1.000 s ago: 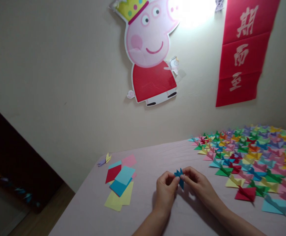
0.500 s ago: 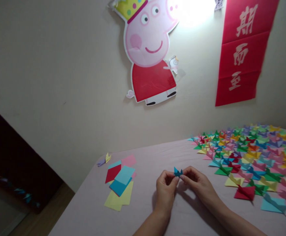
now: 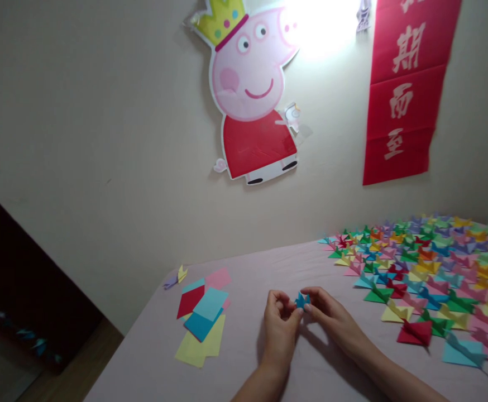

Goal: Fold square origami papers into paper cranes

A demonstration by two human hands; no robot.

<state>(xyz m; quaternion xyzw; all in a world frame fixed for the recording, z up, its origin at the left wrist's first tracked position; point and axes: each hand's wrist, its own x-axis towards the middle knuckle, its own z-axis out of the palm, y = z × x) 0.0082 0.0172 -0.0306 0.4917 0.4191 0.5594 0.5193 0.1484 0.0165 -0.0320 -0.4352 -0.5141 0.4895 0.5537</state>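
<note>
A small blue paper crane (image 3: 302, 300), partly folded with pointed tips upward, is held just above the table between my two hands. My left hand (image 3: 280, 322) pinches its left side between thumb and fingers. On the other side, the thumb and forefinger of my right hand (image 3: 334, 317) grip it. The fingertips cover its lower part and edges. To the left lie loose sheets of paper: red (image 3: 191, 301), light blue (image 3: 211, 303), darker blue (image 3: 202, 325), yellow (image 3: 197, 349) and pink (image 3: 219, 277).
Rows of finished colourful paper cranes (image 3: 414, 332) cover the right side of the pink-covered table (image 3: 143, 363). Two small folded papers, one yellow (image 3: 181, 274) and one purple (image 3: 171, 282), lie at the back left corner. A cartoon pig cutout (image 3: 258, 145) and red banner (image 3: 405, 111) hang on the wall.
The blue paper crane has turned slightly between my fingers, and its tall left tip now looks shorter. Both hands keep their pinch. The camera view has shifted a little.
</note>
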